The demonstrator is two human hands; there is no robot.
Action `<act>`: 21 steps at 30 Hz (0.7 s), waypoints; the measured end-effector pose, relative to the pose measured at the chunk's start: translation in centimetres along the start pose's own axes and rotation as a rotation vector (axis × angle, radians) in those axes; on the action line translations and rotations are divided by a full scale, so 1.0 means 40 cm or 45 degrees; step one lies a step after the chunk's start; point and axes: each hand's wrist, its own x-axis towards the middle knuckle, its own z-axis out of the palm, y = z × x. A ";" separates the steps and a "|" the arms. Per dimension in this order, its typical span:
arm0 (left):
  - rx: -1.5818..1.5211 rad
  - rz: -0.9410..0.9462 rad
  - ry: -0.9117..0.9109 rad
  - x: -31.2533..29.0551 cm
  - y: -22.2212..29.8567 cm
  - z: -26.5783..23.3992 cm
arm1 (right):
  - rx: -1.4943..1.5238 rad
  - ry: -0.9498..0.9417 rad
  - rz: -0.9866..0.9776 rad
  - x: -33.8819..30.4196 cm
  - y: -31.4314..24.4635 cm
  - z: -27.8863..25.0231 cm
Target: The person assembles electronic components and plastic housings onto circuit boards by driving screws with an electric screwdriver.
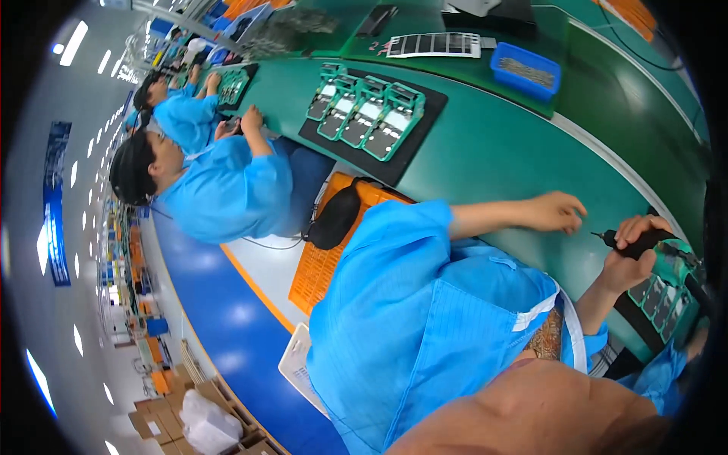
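My right hand [631, 254] is wrapped round a black powered screwdriver [641, 244], whose thin tip points left toward my other hand. Over the green bench, my left hand [557, 212] hovers a short way from that tip. Its fingers are bent and look apart, with nothing visible in them. Beside and below the screwdriver lies a green fixture with dark panels [661, 303] on a black mat, partly hidden by my right hand and the tool. Farther left on the bench, another green fixture holding several black-and-white panels [364, 114] rests on a black mat [421, 140].
A blue tray [525, 72] of small metal parts stands across the bench near a white sheet with black rectangles [434, 45]. Co-workers in blue smocks [227, 186] sit at left. An orange crate [307, 277] with a black pouch [334, 218] is beside me.
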 end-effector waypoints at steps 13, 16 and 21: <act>1.829 -0.035 1.954 -0.699 0.185 -1.130 | 0.096 -0.125 0.201 -0.005 0.149 0.240; 1.212 -0.481 1.621 -0.839 0.111 -1.240 | 0.076 -0.146 0.245 -0.015 0.185 0.294; 1.452 -0.168 1.524 -0.867 0.022 -1.286 | 0.173 -0.103 0.423 -0.039 0.264 0.371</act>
